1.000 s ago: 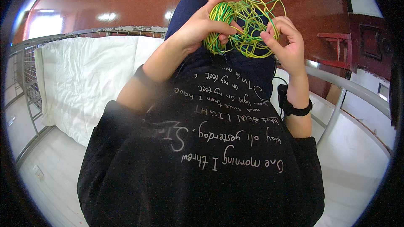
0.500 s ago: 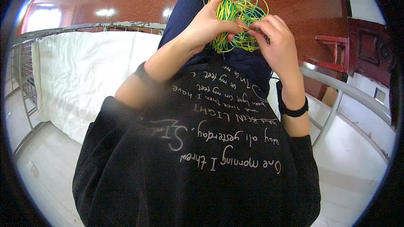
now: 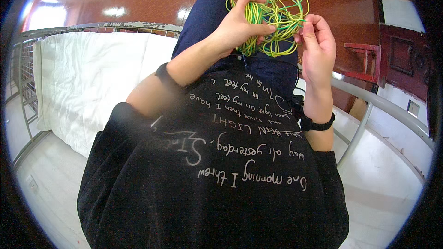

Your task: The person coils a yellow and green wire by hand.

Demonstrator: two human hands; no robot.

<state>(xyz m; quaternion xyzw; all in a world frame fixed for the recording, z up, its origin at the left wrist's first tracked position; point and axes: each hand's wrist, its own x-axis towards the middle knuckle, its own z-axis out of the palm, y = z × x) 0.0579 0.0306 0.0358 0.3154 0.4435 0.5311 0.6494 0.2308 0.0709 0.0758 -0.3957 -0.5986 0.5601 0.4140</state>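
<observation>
A tangled bundle of yellow-green wire (image 3: 281, 30) lies over my lap at the top of the head view. My left hand (image 3: 240, 25) grips the gathered side of the bundle, its thumb and forefinger curled around the strands. At the bundle's right side, my right hand (image 3: 318, 41) pinches a strand of the wire between thumb and fingers. Loose loops spread above and between both hands. Some strand ends run up past the top edge of the view.
A reddish-brown wooden surface (image 3: 138, 0) spans the far side. On the left, a white cloth (image 3: 101, 83) hangs by a metal rail. A grey curved metal rail (image 3: 369, 99) runs along the right, near a red wooden stool (image 3: 362, 62).
My right hand has moved right, away from my left hand, drawing a strand outward. The wire loops have spread wider. My left hand keeps its hold on the bundle.
</observation>
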